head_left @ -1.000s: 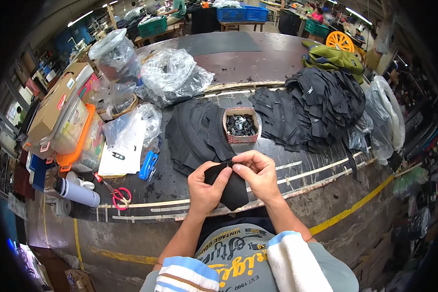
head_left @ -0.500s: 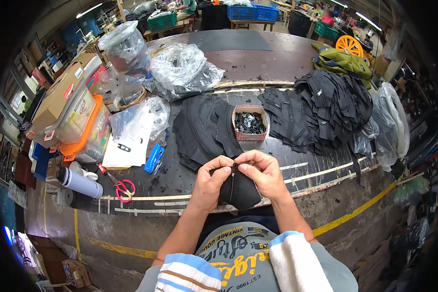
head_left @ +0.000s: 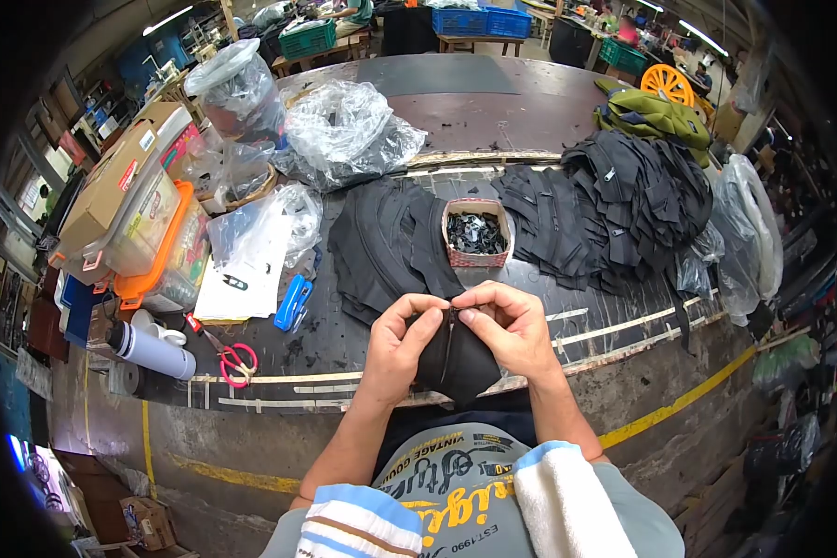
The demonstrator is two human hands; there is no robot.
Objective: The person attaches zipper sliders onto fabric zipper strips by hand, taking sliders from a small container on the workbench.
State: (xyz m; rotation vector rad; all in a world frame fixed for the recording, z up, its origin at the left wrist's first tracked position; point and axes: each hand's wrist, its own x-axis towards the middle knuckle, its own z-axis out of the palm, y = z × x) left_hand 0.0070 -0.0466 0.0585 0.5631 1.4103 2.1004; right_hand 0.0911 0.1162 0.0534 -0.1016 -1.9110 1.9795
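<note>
Between both hands hangs a black fabric piece with a zipper [head_left: 460, 367], its lower end at the table's front edge. My left hand [head_left: 402, 339] pinches its top end from the left, thumb against fingertips. From the other side my right hand [head_left: 504, 325] pinches the same end, the two sets of fingertips almost touching. Any small part between the fingertips is hidden. Just beyond the hands stands a small patterned box [head_left: 478, 260] holding many small black and silvery pieces. A stack of black zippered strips [head_left: 381, 242] lies left of the box.
More black zippered pieces [head_left: 628, 205] are heaped on the right. At left lie red-handled scissors [head_left: 240, 363], a blue stapler-like tool [head_left: 294, 302], a bottle [head_left: 158, 353] and plastic bins [head_left: 139, 232]. Clear plastic bags [head_left: 344, 130] sit farther back, with a green bag [head_left: 656, 116] at far right.
Both hands stay pinched at the zipper's top end, with the fingertips shifted slightly. The fabric below has swung a little and spread wider. Everything on the table stays in place.
</note>
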